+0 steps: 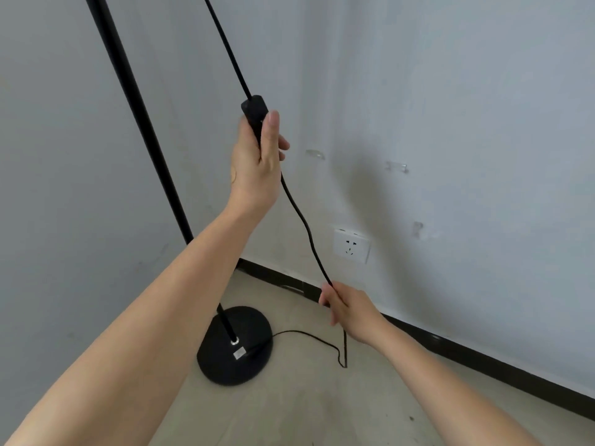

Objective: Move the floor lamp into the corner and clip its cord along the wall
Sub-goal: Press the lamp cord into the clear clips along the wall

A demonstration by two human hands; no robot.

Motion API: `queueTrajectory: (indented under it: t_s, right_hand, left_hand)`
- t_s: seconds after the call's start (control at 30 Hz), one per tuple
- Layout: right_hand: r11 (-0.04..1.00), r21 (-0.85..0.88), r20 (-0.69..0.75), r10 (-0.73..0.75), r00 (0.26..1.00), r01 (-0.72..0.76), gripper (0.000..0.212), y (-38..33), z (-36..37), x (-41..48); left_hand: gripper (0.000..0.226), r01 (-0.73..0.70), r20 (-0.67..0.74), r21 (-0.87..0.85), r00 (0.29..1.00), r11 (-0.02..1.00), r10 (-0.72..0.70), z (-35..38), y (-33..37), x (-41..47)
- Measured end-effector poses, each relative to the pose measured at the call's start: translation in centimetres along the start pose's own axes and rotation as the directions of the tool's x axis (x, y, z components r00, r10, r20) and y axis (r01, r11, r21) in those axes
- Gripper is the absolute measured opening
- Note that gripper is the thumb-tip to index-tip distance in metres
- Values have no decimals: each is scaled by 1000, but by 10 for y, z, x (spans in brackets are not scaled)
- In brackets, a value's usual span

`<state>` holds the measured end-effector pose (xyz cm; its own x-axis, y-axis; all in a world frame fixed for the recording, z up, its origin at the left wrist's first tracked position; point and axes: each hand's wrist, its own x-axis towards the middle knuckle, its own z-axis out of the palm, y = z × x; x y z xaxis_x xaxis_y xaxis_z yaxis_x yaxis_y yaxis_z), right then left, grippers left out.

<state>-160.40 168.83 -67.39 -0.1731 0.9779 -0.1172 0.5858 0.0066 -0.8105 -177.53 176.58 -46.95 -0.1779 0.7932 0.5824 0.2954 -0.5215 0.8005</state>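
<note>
A black floor lamp stands in the corner: its pole [138, 117] slants up to the top left and its round base [236, 346] rests on the floor. The black cord [306, 233] comes down from the top edge to an inline switch [254, 114]. My left hand [257, 165] is closed around that switch at chest height. Below it the cord hangs in a curve to my right hand [347, 309], which pinches it low near the skirting. From there it loops on the floor [322, 339] back to the base.
Clear cord clips are stuck on the right wall [315, 154], [397, 166], and a third lower down [418, 228]. A white wall socket [351, 246] sits below them. Black skirting [483, 355] runs along the floor edge. Grey tile floor lies in front.
</note>
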Motion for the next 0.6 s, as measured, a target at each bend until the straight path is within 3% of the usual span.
queueTrajectory:
  t_s: [0.1,0.2,0.3,0.43,0.6]
  right_hand:
    - [1000,2,-75,-21,997,21,46,-14,-19,13]
    - [998,-3,-123,-67,990,67,42,-26,-38,28]
    - [994,-14,-194,-110,975,110,34,-33,-57,43]
    - [988,-45,-270,-156,950,150,28,-38,-76,56]
    - [960,-154,-272,-271,923,236,28,-46,-95,70]
  left_hand:
    - [25,102,91,103,990,989,-112,3,-25,-4]
    - [22,262,66,123,960,957,-272,7,-48,-2]
    - [21,437,-20,-15,899,899,-438,11,-63,5]
    - [17,564,18,-136,824,815,-567,25,-71,6]
    - [16,712,48,-356,660,605,-750,65,-62,18]
